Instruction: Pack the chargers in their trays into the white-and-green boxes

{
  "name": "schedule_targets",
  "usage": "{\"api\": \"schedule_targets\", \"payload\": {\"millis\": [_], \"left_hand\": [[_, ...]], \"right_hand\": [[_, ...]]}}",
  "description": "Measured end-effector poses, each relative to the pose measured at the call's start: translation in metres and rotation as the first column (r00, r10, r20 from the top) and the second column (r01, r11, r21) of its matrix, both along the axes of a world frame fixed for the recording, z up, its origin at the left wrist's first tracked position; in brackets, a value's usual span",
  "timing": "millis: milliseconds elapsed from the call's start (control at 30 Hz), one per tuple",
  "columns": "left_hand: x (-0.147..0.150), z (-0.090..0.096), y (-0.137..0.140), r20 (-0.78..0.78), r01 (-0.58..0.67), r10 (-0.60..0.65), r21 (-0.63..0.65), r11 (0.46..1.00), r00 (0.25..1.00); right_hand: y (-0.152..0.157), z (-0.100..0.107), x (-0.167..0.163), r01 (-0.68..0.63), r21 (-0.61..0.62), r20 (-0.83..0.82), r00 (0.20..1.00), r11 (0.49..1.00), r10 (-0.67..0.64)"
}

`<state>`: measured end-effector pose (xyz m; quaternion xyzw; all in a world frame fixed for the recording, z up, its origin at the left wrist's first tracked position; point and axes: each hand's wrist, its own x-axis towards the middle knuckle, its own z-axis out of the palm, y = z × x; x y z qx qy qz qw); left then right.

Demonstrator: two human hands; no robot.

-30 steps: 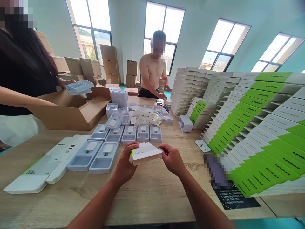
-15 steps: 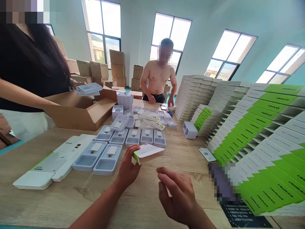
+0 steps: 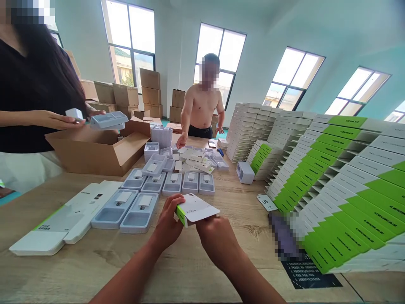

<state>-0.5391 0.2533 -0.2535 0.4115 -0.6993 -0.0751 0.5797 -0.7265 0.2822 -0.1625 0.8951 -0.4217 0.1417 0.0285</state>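
Observation:
Between my two hands is a white and green cardboard box (image 3: 198, 207), tilted above the table, with a flap sticking out to the right. My left hand (image 3: 169, 223) grips its left end, fingers wrapped over the top edge. At the box's right end my right hand (image 3: 218, 240) is closed, with its fingertips hidden behind the flap and the carton. Just beyond them, pale grey plastic trays (image 3: 139, 213) hold small white adapters in rows. A stack of flattened white and green box blanks (image 3: 71, 211) lies to the left.
Tall stacks of white and green boxes (image 3: 341, 169) line the right side. A dark printed sheet (image 3: 311, 270) and a white card (image 3: 266, 202) lie by them. One person holds trays over an open carton (image 3: 91, 156); another person (image 3: 202, 109) stands across the table (image 3: 196, 274).
My right hand has come in from the right to the box's end. The co-worker at left now lifts a small white piece from the carton. The person opposite has reached towards the trays.

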Motion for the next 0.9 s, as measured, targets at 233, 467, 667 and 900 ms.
{"api": "schedule_targets", "payload": {"millis": [233, 467, 667, 900], "left_hand": [[-0.001, -0.001, -0.001, -0.037, 0.030, -0.029, 0.026, 0.999, 0.999], [0.001, 0.009, 0.001, -0.121, 0.025, -0.018, 0.055, 0.998, 0.992], [0.001, 0.011, 0.000, -0.152, 0.022, -0.014, 0.055, 0.998, 0.988], [0.005, 0.007, -0.004, -0.167, -0.033, 0.040, 0.042, 0.999, 0.985]], "right_hand": [[0.013, -0.006, 0.003, -0.073, -0.071, -0.006, 0.997, 0.995, 0.073], [-0.010, -0.041, -0.039, 0.216, -0.048, 0.527, 0.835, 0.975, -0.159], [-0.120, -0.056, -0.019, 0.288, 0.202, 0.261, 0.905, 0.936, -0.335], [-0.094, -0.078, -0.028, 0.390, 0.262, 0.150, 0.887, 0.883, -0.437]]}}
